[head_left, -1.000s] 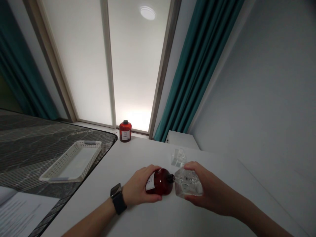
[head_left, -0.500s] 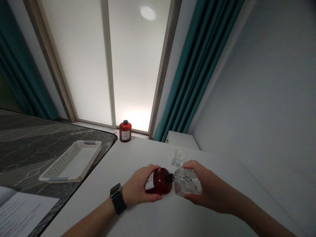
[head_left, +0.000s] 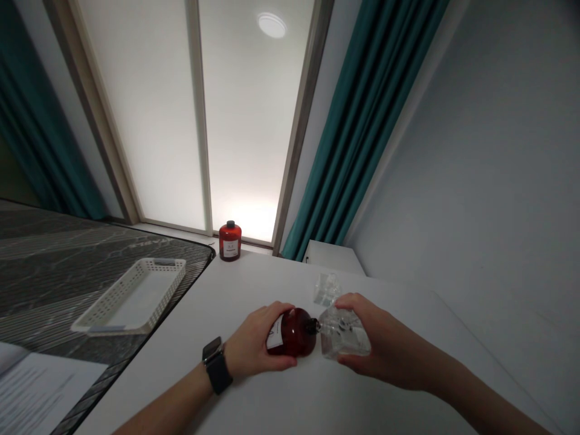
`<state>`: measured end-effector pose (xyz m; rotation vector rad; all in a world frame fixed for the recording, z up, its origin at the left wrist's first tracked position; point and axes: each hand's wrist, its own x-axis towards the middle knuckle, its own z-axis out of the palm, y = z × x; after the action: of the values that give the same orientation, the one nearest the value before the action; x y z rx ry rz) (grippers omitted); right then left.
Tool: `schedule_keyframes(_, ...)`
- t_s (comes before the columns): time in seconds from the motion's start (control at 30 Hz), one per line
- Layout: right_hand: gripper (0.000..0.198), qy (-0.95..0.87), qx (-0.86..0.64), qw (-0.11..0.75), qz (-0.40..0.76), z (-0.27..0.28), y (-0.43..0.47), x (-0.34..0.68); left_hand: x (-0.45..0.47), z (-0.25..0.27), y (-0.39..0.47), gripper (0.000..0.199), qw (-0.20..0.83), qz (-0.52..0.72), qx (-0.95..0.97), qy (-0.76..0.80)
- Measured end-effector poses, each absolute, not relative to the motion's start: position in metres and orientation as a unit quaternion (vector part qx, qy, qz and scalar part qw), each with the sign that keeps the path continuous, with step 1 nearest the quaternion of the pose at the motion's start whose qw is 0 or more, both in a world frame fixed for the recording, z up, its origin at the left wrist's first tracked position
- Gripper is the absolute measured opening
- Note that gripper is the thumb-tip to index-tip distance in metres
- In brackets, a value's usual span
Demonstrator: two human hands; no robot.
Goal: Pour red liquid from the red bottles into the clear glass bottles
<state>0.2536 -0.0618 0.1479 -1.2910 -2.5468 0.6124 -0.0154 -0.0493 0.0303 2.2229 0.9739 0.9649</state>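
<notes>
My left hand [head_left: 251,338] is closed around a dark red bottle [head_left: 299,333] with a white label, tipped over so that its neck points right. That neck meets the near-left side of a clear square bottle [head_left: 342,338], where I cannot make out the exact contact. Fingers and thumb of my right hand [head_left: 385,341] grip the clear bottle from its right side. Just behind it on the white table [head_left: 254,281] sits another clear, faceted container [head_left: 327,289].
Near the table's back edge stands a second red bottle [head_left: 230,241] with a black cap. To the left, a white perforated basket [head_left: 151,323] and printed paper [head_left: 49,386] lie on a dark surface [head_left: 40,254]. A white cabinet [head_left: 335,257] stands behind the table.
Both hands and the bottles they hold stay in almost the same place. Only the pattern seen inside the clear bottle differs slightly.
</notes>
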Motion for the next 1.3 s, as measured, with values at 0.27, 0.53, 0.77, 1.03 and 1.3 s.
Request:
schedule_keyframes(0.27, 0.059, -0.865, -0.444, 0.103, 0.209, 0.150, -0.061, 0.253, -0.015, 0.028, -0.050, 0.072, 0.261, 0.351, 0.821, 0.368)
schedule_keyframes(0.53, 0.059, -0.862, -0.452, 0.090, 0.212, 0.154, -0.061, 0.252, -0.015, 0.028, -0.050, 0.071, 0.258, 0.350, 0.823, 0.365)
schedule_keyframes(0.77, 0.061, -0.861, -0.452, 0.081, 0.219, 0.155, -0.060, 0.251, -0.013, 0.028, -0.051, 0.071, 0.260, 0.347, 0.823, 0.368)
schedule_keyframes(1.03, 0.058, -0.857, -0.451, 0.082, 0.233, 0.161, -0.063, 0.248, -0.011, 0.030, -0.052, 0.070, 0.264, 0.354, 0.816, 0.372)
schedule_keyframes(1.3, 0.060, -0.860, -0.451, 0.072, 0.227, 0.162, -0.061, 0.248, -0.012, 0.030, -0.052, 0.070, 0.271, 0.359, 0.814, 0.367)
